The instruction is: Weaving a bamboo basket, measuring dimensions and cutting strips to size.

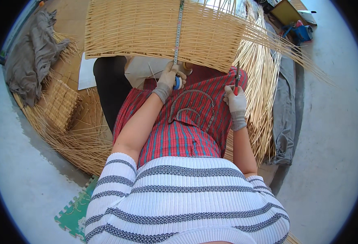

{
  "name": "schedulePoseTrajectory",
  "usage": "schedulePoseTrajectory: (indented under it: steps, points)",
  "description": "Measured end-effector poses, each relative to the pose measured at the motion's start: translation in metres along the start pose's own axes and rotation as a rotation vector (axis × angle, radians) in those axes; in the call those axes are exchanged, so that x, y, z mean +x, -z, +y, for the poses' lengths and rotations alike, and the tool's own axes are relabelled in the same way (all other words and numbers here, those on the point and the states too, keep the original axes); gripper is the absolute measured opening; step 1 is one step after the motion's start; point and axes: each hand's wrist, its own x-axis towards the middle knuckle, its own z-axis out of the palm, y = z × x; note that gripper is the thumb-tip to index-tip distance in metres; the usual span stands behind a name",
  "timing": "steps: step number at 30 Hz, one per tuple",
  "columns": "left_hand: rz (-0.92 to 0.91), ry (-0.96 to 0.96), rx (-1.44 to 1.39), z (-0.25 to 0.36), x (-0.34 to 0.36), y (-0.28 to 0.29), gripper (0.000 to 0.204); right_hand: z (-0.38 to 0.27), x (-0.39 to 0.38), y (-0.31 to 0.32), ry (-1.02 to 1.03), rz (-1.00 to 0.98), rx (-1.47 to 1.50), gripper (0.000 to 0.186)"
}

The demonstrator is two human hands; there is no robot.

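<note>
A woven wicker panel [138,34] stretches across the upper middle of the head view, loose canes sticking out at its right end. Down its face runs a pale tape measure blade [179,30]. My left hand [171,79], in a light glove, is closed around the tape measure's blue case [177,83] at the panel's near edge. Beyond the panel's near right corner, my gloved right hand [236,99] grips a red-handled cutting tool [236,87]. Its dark pointed blade points up and away; the exact kind cannot be made out.
A red plaid apron [175,140] covers my lap. Long loose canes [260,105] lie in a bundle at right, beside grey cloth [284,118]. To the left are a smaller stack of woven panels [62,105], scattered canes and a grey garment [34,53]. A green foam mat [77,209] lies lower left.
</note>
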Motion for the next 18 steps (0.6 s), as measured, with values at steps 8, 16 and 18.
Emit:
schedulePoseTrajectory:
  steps: [8, 16, 18]
  points:
    - [-0.005, -0.155, 0.047, -0.004, 0.019, 0.000, 0.030, -0.009, 0.020, 0.001, -0.089, -0.075, -0.036, 0.048]
    - [0.175, -1.007, 0.846, 0.161, 0.029, -0.039, 0.019, -0.067, 0.013, -0.023, 0.262, 0.022, -0.427, 0.072]
    - [0.267, -1.064, 1.078, 0.189, 0.043, -0.056, 0.021, -0.075, 0.025, -0.042, 0.542, 0.130, -0.507, 0.075]
